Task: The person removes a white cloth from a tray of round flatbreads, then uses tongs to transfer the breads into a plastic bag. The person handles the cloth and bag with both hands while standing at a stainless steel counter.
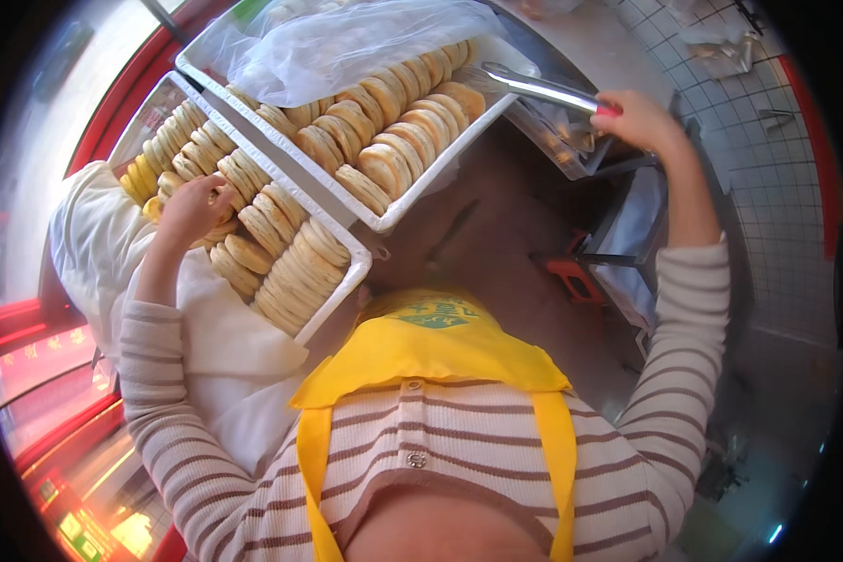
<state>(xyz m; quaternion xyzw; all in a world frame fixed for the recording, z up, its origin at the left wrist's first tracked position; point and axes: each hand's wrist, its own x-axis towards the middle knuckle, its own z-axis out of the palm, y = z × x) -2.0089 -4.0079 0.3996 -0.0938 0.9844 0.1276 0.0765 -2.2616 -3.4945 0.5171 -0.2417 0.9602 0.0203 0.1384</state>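
My left hand [191,208] reaches into the left white foam box [362,261], over rows of round flatbreads [302,281]. Its fingers curl down among the breads, and whether they grip one is hidden. Far out to the right, my right hand [636,121] grips metal tongs [544,90] by their red handle. The tongs' tip lies over the right end of a second foam box [456,130], beside browned flatbreads [393,158] standing on edge in rows. Thin clear plastic [337,49] covers the far part of that box.
White cloth [218,323] drapes over the near left side of the left box. Below the tongs stands a clear plastic container [562,151]. A red stool [576,277] is on the floor to the right. Red window framing [109,133] runs along the left.
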